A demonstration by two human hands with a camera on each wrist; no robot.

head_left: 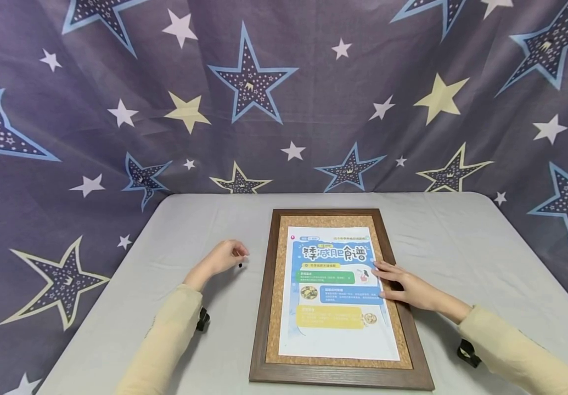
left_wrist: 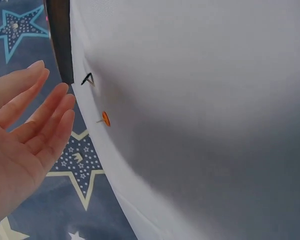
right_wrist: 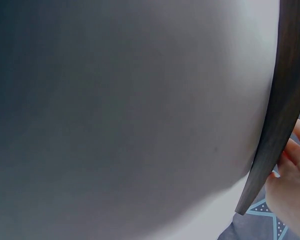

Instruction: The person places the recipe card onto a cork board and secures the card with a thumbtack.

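Note:
A wood-framed cork board (head_left: pixel 270 307) lies flat on the grey table (head_left: pixel 461 247), with a colourful printed poster (head_left: pixel 335 291) laid on the cork. My right hand (head_left: pixel 399 281) rests with straight fingers on the poster's right edge, reaching over the frame. The right wrist view catches only the dark frame edge (right_wrist: pixel 277 125) and some fingertips (right_wrist: pixel 296 172). My left hand (head_left: pixel 226 255) hovers left of the board, holding nothing, its fingers (left_wrist: pixel 45 120) relaxed and nearly straight. A black pushpin (head_left: pixel 240 265) (left_wrist: pixel 87 79) lies on the cloth just beyond that hand, and an orange pushpin (left_wrist: pixel 105 118) lies close by.
A purple star-patterned cloth (head_left: pixel 284 99) hangs behind and around the table. Bare grey tabletop lies on both sides of the board. The board's near edge sits close to the table's front edge.

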